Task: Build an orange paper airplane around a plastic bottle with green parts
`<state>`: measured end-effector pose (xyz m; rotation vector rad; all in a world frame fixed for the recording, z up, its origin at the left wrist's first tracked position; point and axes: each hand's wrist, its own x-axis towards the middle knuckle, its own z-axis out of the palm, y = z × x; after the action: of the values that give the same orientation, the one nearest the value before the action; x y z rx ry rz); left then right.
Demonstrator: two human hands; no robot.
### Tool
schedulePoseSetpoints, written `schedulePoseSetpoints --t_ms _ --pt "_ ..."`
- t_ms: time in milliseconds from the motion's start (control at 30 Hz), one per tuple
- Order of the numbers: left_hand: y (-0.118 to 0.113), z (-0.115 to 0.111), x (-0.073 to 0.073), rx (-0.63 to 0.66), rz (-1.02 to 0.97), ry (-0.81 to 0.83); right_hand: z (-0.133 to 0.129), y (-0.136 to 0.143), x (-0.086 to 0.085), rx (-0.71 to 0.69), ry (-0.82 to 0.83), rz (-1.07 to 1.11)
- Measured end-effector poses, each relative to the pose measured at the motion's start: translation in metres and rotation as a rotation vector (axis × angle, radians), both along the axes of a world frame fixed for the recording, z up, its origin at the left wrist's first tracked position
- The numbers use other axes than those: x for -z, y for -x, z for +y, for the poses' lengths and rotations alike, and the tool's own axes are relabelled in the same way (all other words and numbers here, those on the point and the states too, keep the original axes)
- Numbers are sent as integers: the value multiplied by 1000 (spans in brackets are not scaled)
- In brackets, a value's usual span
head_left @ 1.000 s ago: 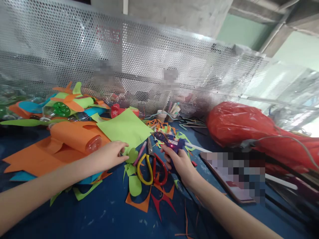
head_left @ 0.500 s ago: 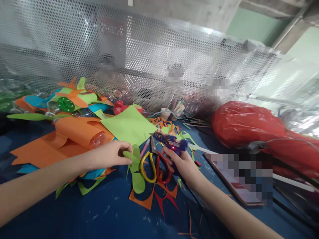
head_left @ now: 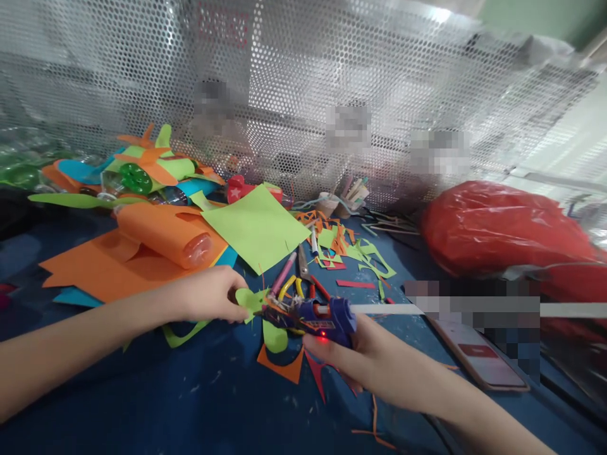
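My left hand (head_left: pixel 215 295) pinches a lime-green paper cutout with rounded blades (head_left: pixel 275 338) above the blue table. In my right hand (head_left: pixel 344 354) is a blue hot glue gun (head_left: pixel 327 319), its red light lit and a long white glue stick (head_left: pixel 393 309) running out of its back. The gun's nozzle points left and is at the green cutout, close to my left fingertips; whether it touches cannot be made out. Behind the gun lie scissors with red and yellow handles (head_left: pixel 320 287), partly hidden by it, and a pink-purple pen (head_left: pixel 283 273).
At left lie an orange paper-wrapped bottle (head_left: pixel 161 234) and a pile of paper-covered bottles (head_left: pixel 156 170). A lime-green sheet (head_left: pixel 256 227) is behind my hands, beside paper scraps (head_left: pixel 336 240). A phone (head_left: pixel 478 354) and a red plastic bag (head_left: pixel 493 227) occupy the right. A perforated metal screen (head_left: pixel 294 82) stands behind.
My right hand has brought the glue gun left and down, from over the scissors to the green cutout. My left hand keeps hold of the cutout. The camera view has shifted slightly.
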<state>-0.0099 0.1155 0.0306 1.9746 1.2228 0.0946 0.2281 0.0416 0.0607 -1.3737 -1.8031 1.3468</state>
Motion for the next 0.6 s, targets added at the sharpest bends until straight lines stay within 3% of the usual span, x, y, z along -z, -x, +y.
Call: schedulePoseSetpoints --t_ms 400,600 --pt "0 2 1 17 3 11 -2 8 7 -60 -127 -148" --pt "-1 2 0 14 1 10 -2 11 10 -85 -96 -165"
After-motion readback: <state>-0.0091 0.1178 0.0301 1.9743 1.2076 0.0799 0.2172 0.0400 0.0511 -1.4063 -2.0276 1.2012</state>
